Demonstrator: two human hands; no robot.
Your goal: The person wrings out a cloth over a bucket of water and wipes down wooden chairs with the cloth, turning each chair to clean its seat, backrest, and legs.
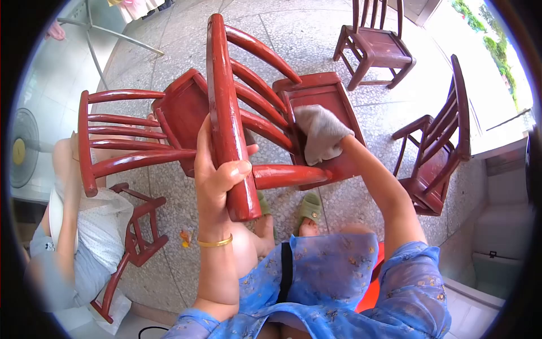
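My left hand (217,175) is wrapped round the thick top rail of a glossy red wooden chair (228,113), its thumb across the near side. The chair's back rises toward me, with its slats running away to the seat. A grey cloth (322,133) lies against the seat, next to the slats. My right hand (342,140) is at the cloth, which covers its fingers, so only the wrist and forearm show clearly.
Another red chair (183,110) stands at the left, near a seated person (93,226). Two more chairs (378,48) (435,164) stand at the right. A fan (22,148) is at the far left. Under me is a red stool (370,291).
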